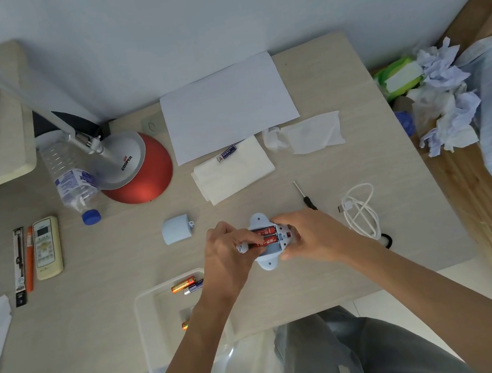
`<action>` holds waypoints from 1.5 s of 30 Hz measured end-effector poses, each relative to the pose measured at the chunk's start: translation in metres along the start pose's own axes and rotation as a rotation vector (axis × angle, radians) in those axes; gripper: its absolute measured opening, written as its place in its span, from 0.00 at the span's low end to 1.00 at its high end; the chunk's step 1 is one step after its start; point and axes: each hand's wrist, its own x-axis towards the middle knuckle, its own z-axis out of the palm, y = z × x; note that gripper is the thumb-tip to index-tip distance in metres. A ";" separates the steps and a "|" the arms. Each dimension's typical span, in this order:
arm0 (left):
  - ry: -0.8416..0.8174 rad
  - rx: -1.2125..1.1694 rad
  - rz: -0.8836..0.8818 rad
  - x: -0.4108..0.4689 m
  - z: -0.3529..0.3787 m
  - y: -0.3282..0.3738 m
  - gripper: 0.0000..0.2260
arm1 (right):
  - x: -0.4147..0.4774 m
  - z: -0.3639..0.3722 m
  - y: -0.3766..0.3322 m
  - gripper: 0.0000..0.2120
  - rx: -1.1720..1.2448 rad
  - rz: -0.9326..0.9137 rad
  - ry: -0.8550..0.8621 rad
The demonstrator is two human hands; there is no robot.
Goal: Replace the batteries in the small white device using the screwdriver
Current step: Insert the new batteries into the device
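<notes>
Device: the small white device (265,241) lies on the bench (333,269) in front of you, back side up, battery bay open, between both your hands.
Batteries in bay: two red batteries (264,238) sit side by side in the bay; their print is too small to read.
Left hand: your left hand (226,254) has its fingers (248,237) curled onto the red batteries, pressing at their left end.
Right hand: your right hand (310,236) grips the device's right end, fingers closed around its edge.
Cover: the battery cover (177,229) rests on the bench, up and left of the device, apart from it.
Screwdriver: the screwdriver (305,196) lies just beyond your right hand, untouched.
Tray: a clear tray (147,303) near your left forearm holds an orange battery (183,284) and a blue-and-white one (194,287).
Spare battery: another blue-and-white battery (226,153) lies on a folded tissue (235,171).
Lamp: the red base (137,168) reads "COOPER".
Cable: a white cable (361,212) is coiled right of your right hand.
</notes>
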 end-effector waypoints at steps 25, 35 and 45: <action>0.057 -0.241 -0.061 -0.004 -0.015 0.009 0.11 | 0.001 0.000 0.007 0.22 0.018 -0.002 0.002; 0.032 -0.131 -0.072 0.000 -0.004 0.005 0.14 | 0.001 -0.001 0.007 0.20 0.021 -0.008 -0.001; -0.030 0.046 0.076 0.008 -0.012 -0.003 0.13 | 0.001 0.000 0.007 0.22 0.027 -0.017 -0.009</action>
